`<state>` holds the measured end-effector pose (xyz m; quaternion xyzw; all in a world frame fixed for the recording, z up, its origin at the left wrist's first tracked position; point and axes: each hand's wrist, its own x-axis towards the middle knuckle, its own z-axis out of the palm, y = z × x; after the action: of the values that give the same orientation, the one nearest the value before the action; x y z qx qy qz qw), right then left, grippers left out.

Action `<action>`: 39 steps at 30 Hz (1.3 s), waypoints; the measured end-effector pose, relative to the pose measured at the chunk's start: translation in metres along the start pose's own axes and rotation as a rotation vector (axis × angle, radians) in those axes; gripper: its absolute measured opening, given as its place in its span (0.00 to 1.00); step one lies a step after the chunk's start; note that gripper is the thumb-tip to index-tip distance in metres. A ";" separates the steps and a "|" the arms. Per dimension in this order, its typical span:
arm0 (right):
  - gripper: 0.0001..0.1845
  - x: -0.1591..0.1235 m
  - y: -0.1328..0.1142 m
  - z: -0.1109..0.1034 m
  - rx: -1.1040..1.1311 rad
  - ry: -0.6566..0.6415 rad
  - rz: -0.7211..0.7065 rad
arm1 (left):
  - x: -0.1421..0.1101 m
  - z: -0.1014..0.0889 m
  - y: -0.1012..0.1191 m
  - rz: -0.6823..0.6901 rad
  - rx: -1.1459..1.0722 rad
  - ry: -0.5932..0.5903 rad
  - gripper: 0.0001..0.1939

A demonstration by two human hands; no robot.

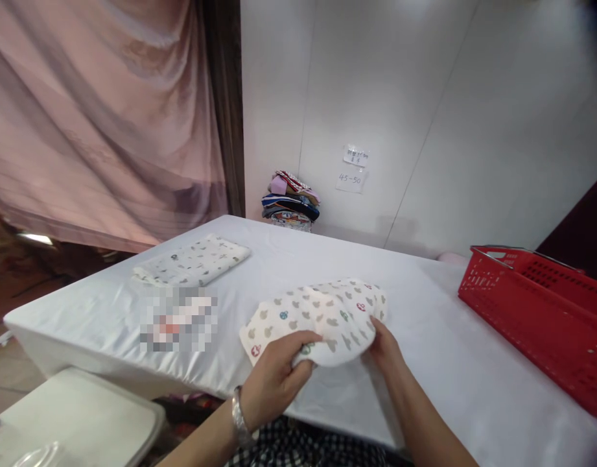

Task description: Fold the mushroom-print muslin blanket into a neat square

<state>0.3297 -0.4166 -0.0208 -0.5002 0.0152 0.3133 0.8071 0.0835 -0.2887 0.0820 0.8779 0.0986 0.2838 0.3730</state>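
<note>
A white cloth (322, 318) printed with small grey, red, blue and green figures lies partly on the table, its near edge lifted. My left hand (281, 366) pinches that near edge between thumb and fingers; a silver bracelet circles the wrist. At the cloth's right end, my right hand (386, 347) grips the edge, with some fingers hidden beneath the fabric. To the left, a second white cloth (196, 259) with a dark scattered print lies folded flat. In front of it is a blurred-out patch (179, 321) whose content I cannot make out.
A white-covered table (419, 383) spans the view. On its right stands a red perforated plastic basket (531, 311). A pile of folded cloths (291, 201) is against the white wall, near paper notes (351, 180). A white stool-like seat (79, 415) stands at the lower left; a pink curtain (98, 117) hangs behind.
</note>
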 end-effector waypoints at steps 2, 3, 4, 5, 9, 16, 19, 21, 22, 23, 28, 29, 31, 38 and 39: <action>0.10 -0.014 -0.022 -0.010 0.041 0.070 -0.105 | -0.007 -0.004 0.001 0.034 0.038 -0.045 0.16; 0.11 -0.024 -0.036 -0.015 0.052 0.109 -0.205 | -0.009 -0.009 0.001 0.045 0.065 -0.047 0.15; 0.14 -0.036 -0.052 -0.018 0.064 0.151 -0.318 | -0.011 -0.015 0.001 0.057 0.095 -0.035 0.15; 0.17 -0.050 -0.067 -0.019 0.064 0.155 -0.425 | -0.012 -0.021 0.001 0.077 0.126 -0.008 0.16; 0.26 -0.116 -0.116 -0.005 -0.074 0.192 -0.950 | -0.012 -0.048 0.012 0.262 0.212 0.218 0.18; 0.21 -0.126 -0.165 0.046 -0.187 0.388 -1.545 | 0.042 -0.084 0.035 0.429 0.418 0.462 0.15; 0.23 -0.065 -0.210 0.084 -0.222 0.224 -1.583 | 0.123 -0.104 0.030 0.396 0.512 0.613 0.15; 0.30 -0.019 -0.239 0.114 -0.343 0.055 -1.384 | 0.189 -0.117 0.021 0.258 0.535 0.579 0.17; 0.35 0.001 -0.249 0.128 -0.391 -0.029 -1.223 | 0.219 -0.121 0.014 0.173 0.522 0.523 0.17; 0.38 0.017 -0.253 0.139 -0.434 -0.066 -1.070 | 0.243 -0.123 0.006 0.098 0.489 0.505 0.20; 0.25 0.032 -0.191 0.131 -0.731 -0.252 -0.834 | 0.244 -0.088 -0.051 0.025 0.408 0.332 0.22; 0.23 0.027 -0.165 0.117 -0.817 -0.302 -0.741 | 0.222 -0.073 -0.064 0.003 0.413 0.256 0.21; 0.18 0.017 -0.113 0.083 -0.980 -0.381 -0.557 | 0.170 -0.042 -0.090 -0.117 0.396 0.105 0.18; 0.12 -0.008 0.000 -0.012 -1.126 -0.397 -0.573 | 0.039 0.032 -0.129 -0.414 0.344 -0.022 0.15; 0.12 -0.010 0.006 -0.016 -1.106 -0.378 -0.603 | 0.032 0.036 -0.127 -0.445 0.352 -0.026 0.14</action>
<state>0.3230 -0.4325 -0.0300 -0.7599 -0.4310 0.1176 0.4721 0.1356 -0.2088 -0.0152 0.8895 0.3319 0.1619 0.2693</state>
